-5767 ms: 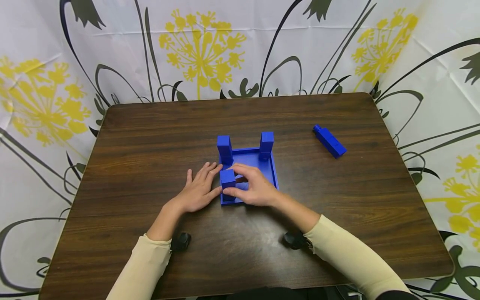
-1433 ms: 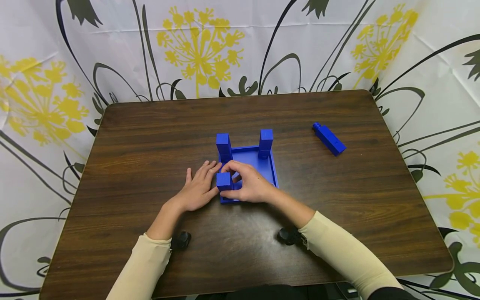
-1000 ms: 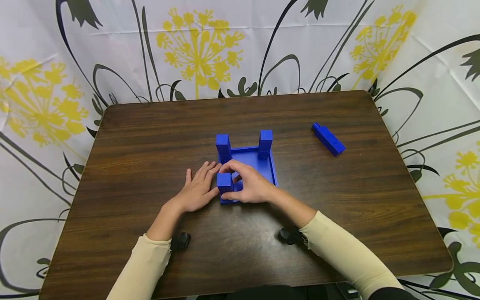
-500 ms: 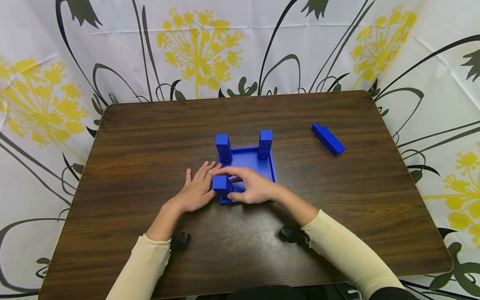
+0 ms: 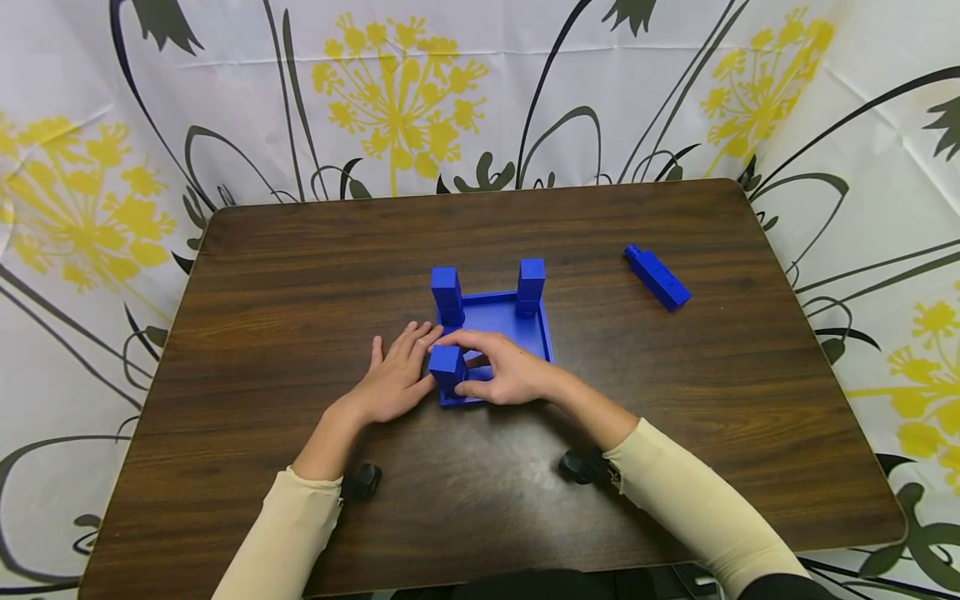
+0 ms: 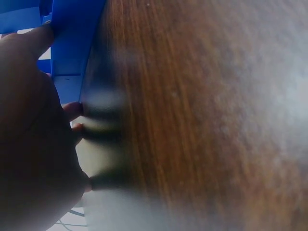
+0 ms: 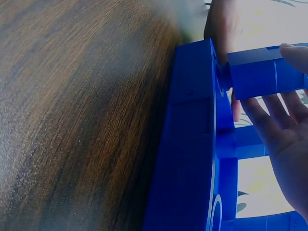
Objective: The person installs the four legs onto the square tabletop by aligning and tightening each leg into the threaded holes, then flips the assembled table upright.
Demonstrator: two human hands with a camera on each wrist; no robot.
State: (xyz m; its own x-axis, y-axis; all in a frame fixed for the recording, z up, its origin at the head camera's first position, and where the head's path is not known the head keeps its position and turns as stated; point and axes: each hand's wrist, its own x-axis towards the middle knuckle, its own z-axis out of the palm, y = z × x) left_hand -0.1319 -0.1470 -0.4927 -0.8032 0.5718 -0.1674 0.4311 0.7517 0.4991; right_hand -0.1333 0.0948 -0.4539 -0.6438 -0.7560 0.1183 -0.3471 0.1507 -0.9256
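A blue square tray-like base with raised rims lies on the table. Two blue square legs, a back-left leg and a back-right leg, stand upright in its far corners. At the near-left corner my right hand holds a third blue leg between thumb and fingers. In the right wrist view a stretch of this leg's threaded neck shows between its block and the base. My left hand lies with straight, spread fingers against the base's left side, thumb beside the held leg.
A loose blue leg with a threaded end lies on the brown wooden table to the right of the base. A floral curtain hangs behind the table's far edge. A black wrist camera sits by each sleeve.
The held leg has turned and shifted slightly at the near-left corner while my right fingers changed their hold on it. My left hand, the base and the loose leg keep their places.
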